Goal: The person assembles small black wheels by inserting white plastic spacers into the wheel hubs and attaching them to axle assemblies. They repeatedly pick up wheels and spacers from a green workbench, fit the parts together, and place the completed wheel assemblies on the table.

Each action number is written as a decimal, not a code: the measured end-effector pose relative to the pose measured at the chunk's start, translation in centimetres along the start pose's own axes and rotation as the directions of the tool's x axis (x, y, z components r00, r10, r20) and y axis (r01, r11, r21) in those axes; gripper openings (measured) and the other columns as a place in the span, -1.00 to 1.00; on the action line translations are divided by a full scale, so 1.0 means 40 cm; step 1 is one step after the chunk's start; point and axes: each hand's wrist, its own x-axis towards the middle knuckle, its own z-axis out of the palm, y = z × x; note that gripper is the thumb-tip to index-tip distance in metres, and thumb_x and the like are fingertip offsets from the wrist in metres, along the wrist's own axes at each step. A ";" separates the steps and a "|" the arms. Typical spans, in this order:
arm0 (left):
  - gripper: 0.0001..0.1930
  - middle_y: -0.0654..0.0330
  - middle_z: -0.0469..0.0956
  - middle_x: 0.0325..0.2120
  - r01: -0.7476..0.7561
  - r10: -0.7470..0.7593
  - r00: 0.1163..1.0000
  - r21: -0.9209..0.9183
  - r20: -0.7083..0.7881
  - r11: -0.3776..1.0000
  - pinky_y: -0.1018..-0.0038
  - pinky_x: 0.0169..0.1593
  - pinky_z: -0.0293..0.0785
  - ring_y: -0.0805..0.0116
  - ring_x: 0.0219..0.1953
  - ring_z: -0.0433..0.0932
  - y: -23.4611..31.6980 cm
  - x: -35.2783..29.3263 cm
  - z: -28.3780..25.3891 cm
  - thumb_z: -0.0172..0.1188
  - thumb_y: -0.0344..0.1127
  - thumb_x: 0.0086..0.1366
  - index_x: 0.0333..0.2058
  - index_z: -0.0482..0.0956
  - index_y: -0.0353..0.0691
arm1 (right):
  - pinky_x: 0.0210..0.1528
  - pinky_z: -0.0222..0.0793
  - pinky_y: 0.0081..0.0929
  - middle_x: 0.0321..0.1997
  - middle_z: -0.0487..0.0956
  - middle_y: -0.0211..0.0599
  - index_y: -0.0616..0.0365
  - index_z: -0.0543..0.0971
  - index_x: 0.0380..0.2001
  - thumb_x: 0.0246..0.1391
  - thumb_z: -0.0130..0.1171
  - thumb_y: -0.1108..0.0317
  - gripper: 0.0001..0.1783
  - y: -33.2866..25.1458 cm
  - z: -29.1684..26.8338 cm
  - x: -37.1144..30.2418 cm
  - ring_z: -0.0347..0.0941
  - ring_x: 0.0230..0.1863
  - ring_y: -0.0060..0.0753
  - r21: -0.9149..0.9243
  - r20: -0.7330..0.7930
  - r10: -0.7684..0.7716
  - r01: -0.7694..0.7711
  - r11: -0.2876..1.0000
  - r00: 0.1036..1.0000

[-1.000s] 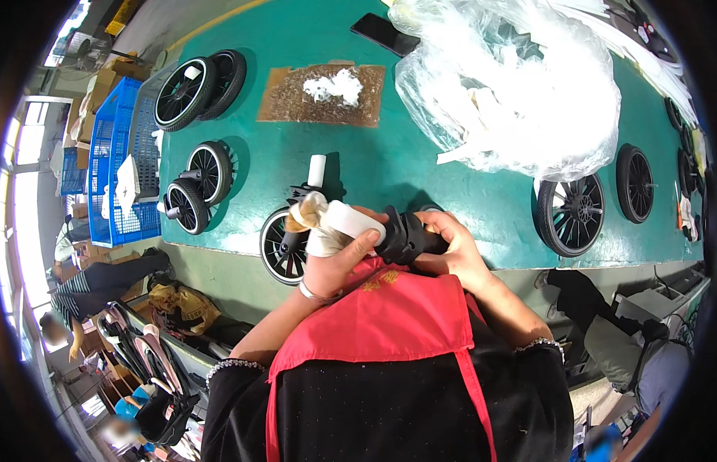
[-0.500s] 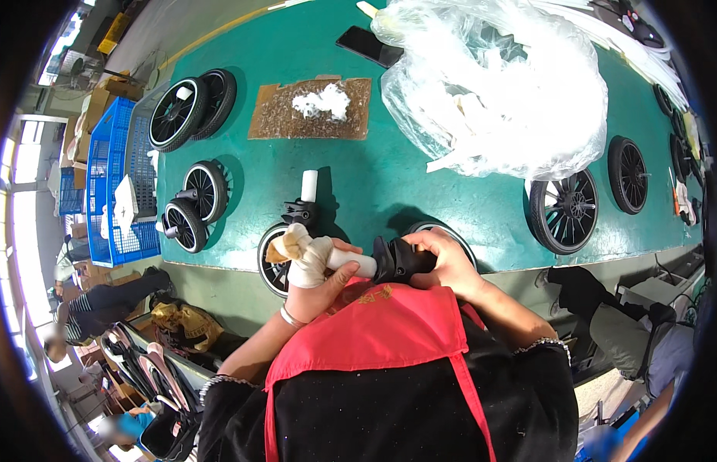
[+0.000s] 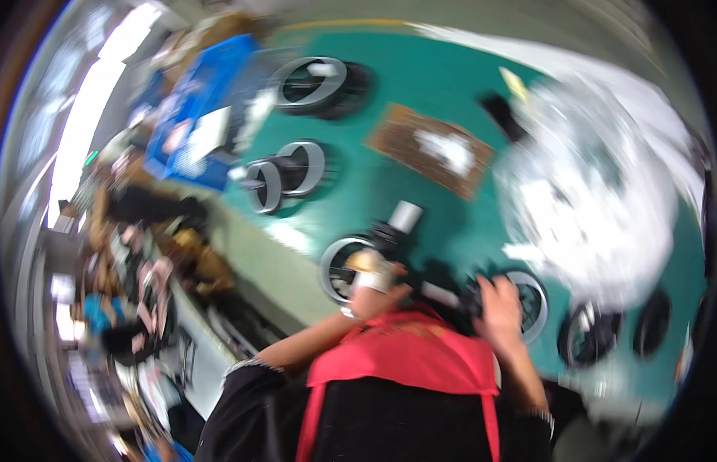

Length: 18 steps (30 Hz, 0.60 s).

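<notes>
My right hand (image 3: 499,306) grips a black wheel fork (image 3: 471,299), with a white-rimmed wheel (image 3: 537,306) just beside it. A white tube (image 3: 440,294) points left from this fork. My left hand (image 3: 378,296) is apart from the tube, with a white cloth (image 3: 372,279) bearing a tan patch about its fingers. Motion blur hides whether these fingers close on anything. Beyond the left hand, another wheel (image 3: 328,271) stands at the table's near edge. Its black fork (image 3: 386,237) carries an upright-looking white tube (image 3: 405,216).
On the green table (image 3: 443,69) lie a brown cardboard sheet (image 3: 389,127) with white scraps, a dark phone-like slab (image 3: 500,115) and a large clear plastic bag (image 3: 589,192). More wheels (image 3: 301,102) are at far left and right (image 3: 586,335). A blue crate (image 3: 181,158) stands left.
My view has turned and is smeared, with the table slanting down to the right. My left hand has come off the white tube; my right hand still grips the black wheel fork.
</notes>
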 end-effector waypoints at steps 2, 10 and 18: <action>-0.56 -0.03 0.47 -0.08 -0.025 0.052 0.996 0.321 -0.076 0.947 0.12 0.01 0.41 -0.03 -0.04 0.47 0.006 -0.022 -0.004 0.33 -0.14 0.05 -0.09 0.54 -0.17 | 0.05 0.32 -0.09 -0.04 0.39 -0.03 0.16 0.46 0.02 -0.44 0.33 0.51 -0.26 0.008 0.012 0.009 0.33 0.02 0.14 0.101 -0.002 -0.044 0.044 0.994 0.999; -0.32 -0.04 0.36 -0.03 -0.040 0.155 0.924 0.313 -0.351 0.949 0.15 0.10 0.34 -0.09 0.04 0.37 0.028 -0.026 -0.059 0.35 -0.24 -0.06 0.07 0.33 -0.25 | 0.12 0.24 -0.06 -0.09 0.44 -0.06 0.12 0.47 0.00 -0.34 0.33 0.42 -0.34 0.008 0.069 0.101 0.34 0.03 0.12 0.205 -0.214 0.018 0.027 0.978 0.977; -0.25 -0.08 0.43 0.02 -0.078 0.328 0.877 0.571 -0.351 0.817 0.18 0.18 0.28 -0.08 0.09 0.39 -0.103 0.008 -0.010 0.33 -0.10 0.04 0.17 0.31 -0.32 | 0.12 0.26 -0.15 0.04 0.43 -0.11 0.11 0.50 -0.04 -0.20 0.35 0.33 -0.46 -0.009 0.033 0.051 0.32 0.06 0.03 0.225 -0.290 0.024 0.044 0.973 0.957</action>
